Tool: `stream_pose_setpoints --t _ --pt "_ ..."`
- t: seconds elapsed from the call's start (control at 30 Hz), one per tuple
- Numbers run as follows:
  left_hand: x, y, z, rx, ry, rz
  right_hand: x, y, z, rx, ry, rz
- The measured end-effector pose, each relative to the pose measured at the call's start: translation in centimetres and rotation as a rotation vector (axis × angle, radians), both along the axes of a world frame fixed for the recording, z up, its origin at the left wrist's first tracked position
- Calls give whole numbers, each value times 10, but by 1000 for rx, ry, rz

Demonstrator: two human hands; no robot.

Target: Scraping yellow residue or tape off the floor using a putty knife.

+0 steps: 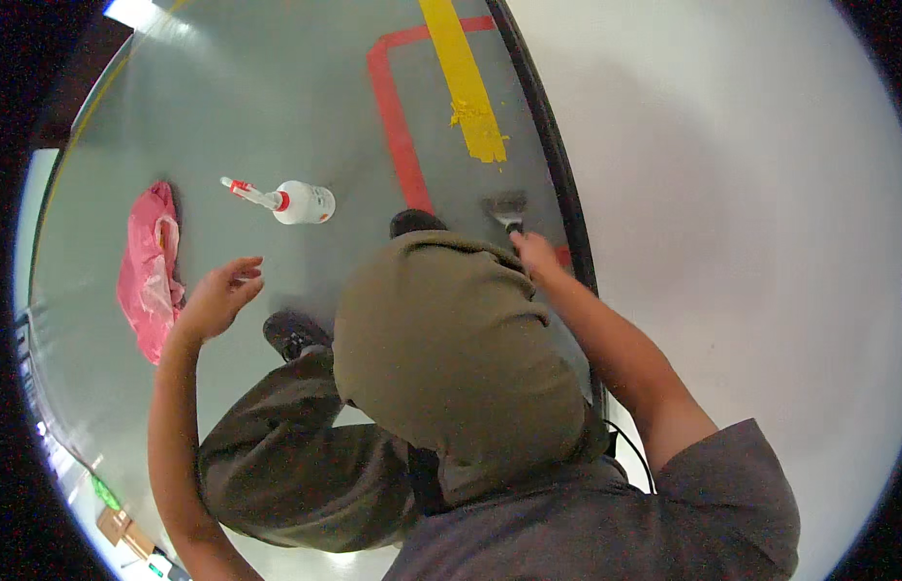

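Note:
My right hand (536,254) grips the dark handle of a putty knife or scraper (508,210), its wide blade blurred against the grey floor. Beyond the blade lies a strip of yellow floor tape (476,109) with a ragged near end and small loose scraps beside it. My left hand (220,296) is held in the air with bent fingers and nothing in it, near a pink plastic bag (151,269). A white spray bottle (306,202) with a red and white trigger head is ahead of that hand.
Red floor tape (394,123) runs in an angled line left of the yellow strip and passes under it. A black baseboard (549,138) edges the white wall (698,218) close on my right. My shoes (295,334) rest on the floor. Cardboard boxes (124,534) stand at the far lower left.

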State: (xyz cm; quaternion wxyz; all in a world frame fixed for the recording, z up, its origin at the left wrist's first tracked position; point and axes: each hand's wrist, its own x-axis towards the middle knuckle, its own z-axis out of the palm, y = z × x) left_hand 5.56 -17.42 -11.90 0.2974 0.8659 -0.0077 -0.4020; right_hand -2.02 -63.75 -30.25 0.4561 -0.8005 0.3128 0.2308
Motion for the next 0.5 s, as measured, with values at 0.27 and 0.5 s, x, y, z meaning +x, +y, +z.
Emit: stream_pose_setpoints --t 0.27,0.5 --pt "-3 5 -4 31 14 -23 122 19 -19 413 80 -634" --pt "2 2 -1 62 12 16 25 36 -9 396 17 -427"
